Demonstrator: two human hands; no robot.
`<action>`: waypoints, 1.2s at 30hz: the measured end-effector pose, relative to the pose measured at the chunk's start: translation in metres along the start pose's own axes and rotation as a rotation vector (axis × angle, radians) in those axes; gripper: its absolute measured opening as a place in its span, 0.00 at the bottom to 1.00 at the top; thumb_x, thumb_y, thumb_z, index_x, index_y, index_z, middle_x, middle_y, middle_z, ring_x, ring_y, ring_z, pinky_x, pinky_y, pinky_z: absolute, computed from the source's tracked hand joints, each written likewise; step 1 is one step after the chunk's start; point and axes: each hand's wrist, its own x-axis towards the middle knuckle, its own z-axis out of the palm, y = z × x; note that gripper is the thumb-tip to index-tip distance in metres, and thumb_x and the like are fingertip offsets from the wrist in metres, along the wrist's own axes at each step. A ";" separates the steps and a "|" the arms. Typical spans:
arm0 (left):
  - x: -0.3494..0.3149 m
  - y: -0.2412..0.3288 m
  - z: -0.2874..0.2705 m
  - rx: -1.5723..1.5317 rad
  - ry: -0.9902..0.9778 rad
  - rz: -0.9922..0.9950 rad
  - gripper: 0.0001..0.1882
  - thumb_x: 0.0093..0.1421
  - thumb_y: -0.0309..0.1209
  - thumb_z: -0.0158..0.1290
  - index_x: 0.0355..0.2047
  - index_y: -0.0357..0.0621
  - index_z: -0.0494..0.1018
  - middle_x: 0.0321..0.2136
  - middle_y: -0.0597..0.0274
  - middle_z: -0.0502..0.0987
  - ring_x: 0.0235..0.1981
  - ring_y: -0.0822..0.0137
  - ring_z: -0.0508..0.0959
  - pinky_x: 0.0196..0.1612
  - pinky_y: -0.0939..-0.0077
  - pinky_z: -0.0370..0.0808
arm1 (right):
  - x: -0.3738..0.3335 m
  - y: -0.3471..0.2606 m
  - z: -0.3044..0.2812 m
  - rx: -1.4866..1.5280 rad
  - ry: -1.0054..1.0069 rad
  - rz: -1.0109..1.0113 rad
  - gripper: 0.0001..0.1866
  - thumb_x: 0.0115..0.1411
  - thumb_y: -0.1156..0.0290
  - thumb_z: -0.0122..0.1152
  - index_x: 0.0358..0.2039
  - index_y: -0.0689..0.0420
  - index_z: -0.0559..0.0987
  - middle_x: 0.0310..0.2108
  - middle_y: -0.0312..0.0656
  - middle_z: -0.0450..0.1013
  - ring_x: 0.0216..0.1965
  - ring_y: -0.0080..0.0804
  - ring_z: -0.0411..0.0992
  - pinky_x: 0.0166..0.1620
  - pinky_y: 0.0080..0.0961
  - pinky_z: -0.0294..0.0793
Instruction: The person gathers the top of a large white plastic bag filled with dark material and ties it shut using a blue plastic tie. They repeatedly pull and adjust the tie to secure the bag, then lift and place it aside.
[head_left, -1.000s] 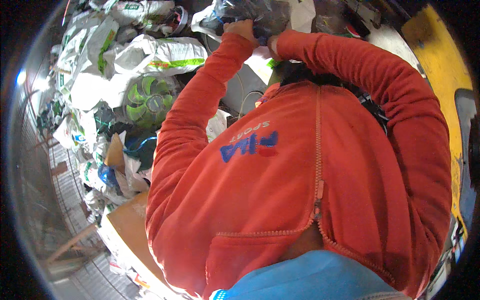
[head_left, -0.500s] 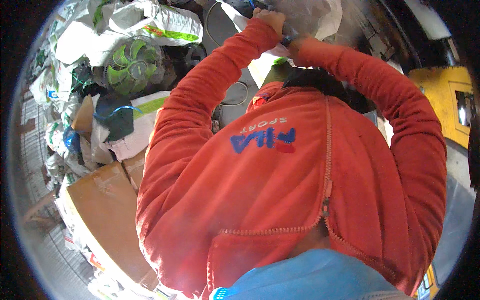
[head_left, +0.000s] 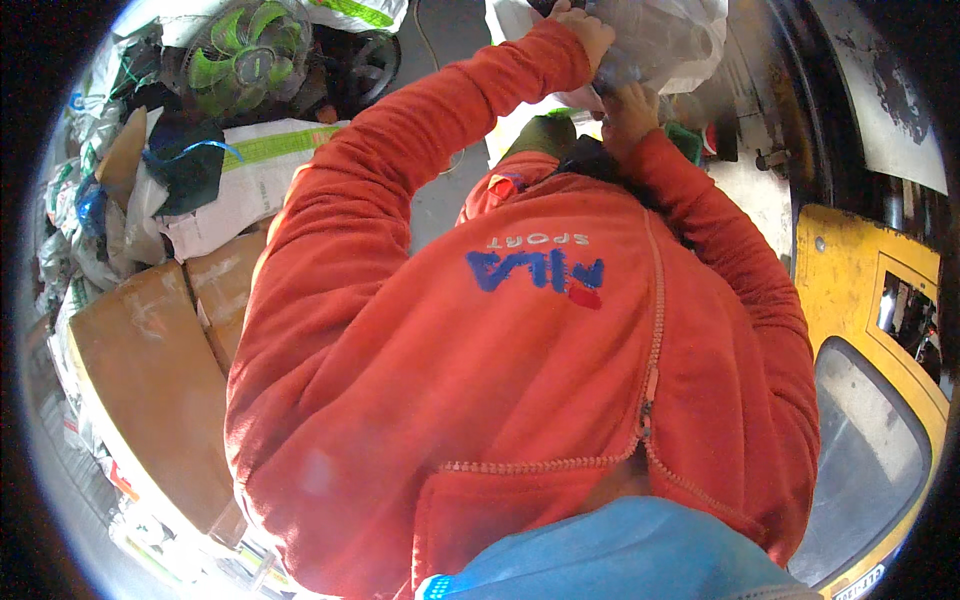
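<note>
My left hand [head_left: 588, 36] is at the top of the view, its fingers curled at the edge of a white plastic sack [head_left: 705, 35]. Something small and dark shows by its fingertips, too little of it to name. Just below and to the right, my right hand [head_left: 630, 112] has its fingers bent round the sack's near edge. Between and beyond the hands, the sack bulges with cloudy, see-through plastic [head_left: 645, 50]. Both arms, in red sleeves, reach away from my body.
A fan with green blades [head_left: 250, 60] stands far left, near stuffed white sacks [head_left: 270, 165]. Nearer on the left is a cardboard box [head_left: 150, 390]. A yellow machine with a window [head_left: 830, 250] flanks my right, below a dark metal post [head_left: 830, 100].
The view has shifted, so the fan and box sit higher and further left, and more of the yellow machine shows. My right hand is now more visible at the sack's edge.
</note>
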 end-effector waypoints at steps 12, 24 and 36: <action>-0.001 -0.004 0.009 0.008 0.114 0.051 0.10 0.44 0.34 0.50 0.29 0.50 0.72 0.30 0.59 0.75 0.36 0.59 0.73 0.44 0.65 0.59 | 0.005 0.020 0.000 0.164 0.381 -0.349 0.18 0.40 0.73 0.56 0.36 0.48 0.72 0.35 0.40 0.68 0.36 0.42 0.68 0.39 0.40 0.66; -0.007 0.000 0.001 0.054 0.145 0.032 0.16 0.42 0.42 0.53 0.31 0.49 0.72 0.30 0.58 0.75 0.35 0.59 0.73 0.43 0.67 0.60 | -0.009 0.020 -0.014 0.016 0.352 -0.442 0.11 0.42 0.71 0.57 0.30 0.45 0.74 0.37 0.31 0.66 0.42 0.29 0.65 0.49 0.41 0.56; -0.005 -0.006 0.002 0.083 0.006 0.152 0.19 0.45 0.43 0.53 0.35 0.45 0.70 0.30 0.55 0.75 0.35 0.57 0.74 0.44 0.62 0.63 | -0.059 -0.011 -0.102 1.072 0.251 0.018 0.12 0.48 0.86 0.46 0.33 0.57 0.64 0.28 0.42 0.66 0.32 0.37 0.68 0.34 0.23 0.66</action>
